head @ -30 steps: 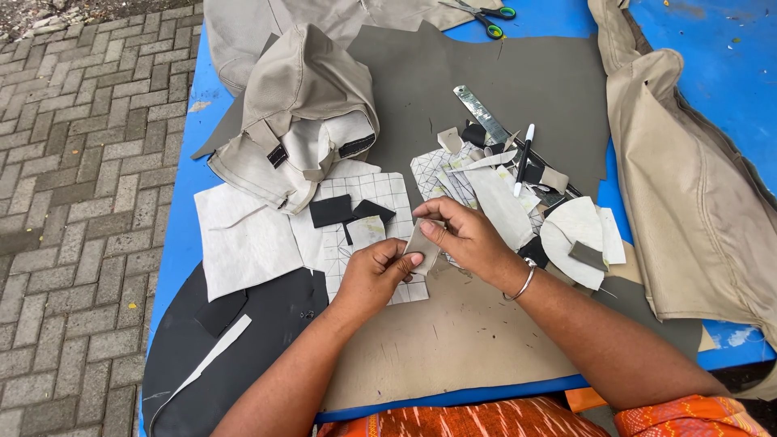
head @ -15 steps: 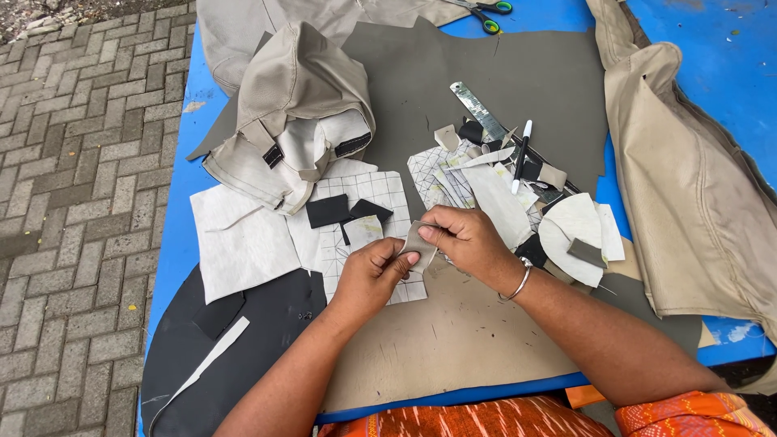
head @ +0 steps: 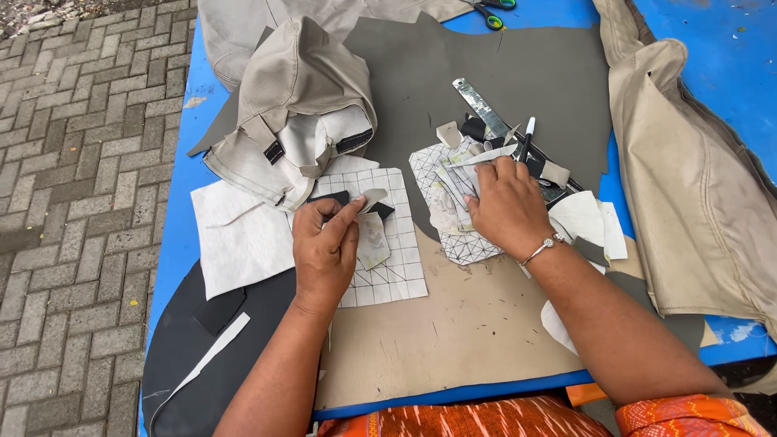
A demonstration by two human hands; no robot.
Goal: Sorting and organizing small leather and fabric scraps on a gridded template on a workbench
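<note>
A person is sitting at a blue table and looking down at their two hands.

The left hand is pinching a small tan scrap between thumb and fingers, so it is closed on it. The scrap is sticking up a little above a white sheet with grid lines. That sheet is lying near the middle of the table, a bit toward the left edge. A small black piece is peeking out just beside the thumb.

The right hand is lying flat, fingers together, pressing down on a pile of cut pieces. It is not gripping anything. A bracelet is sitting on that wrist.

Just past the pile, toward the far edge, a metal ruler and a pen are lying close together. A big grey sheet is spreading under them.

A tan bag is resting near the far left corner. Tan cloth is hanging along the right edge. Scissors are lying at the far edge. A tan board is lying at the near edge, under the arms. A plain white sheet is lying near the left edge.
</note>
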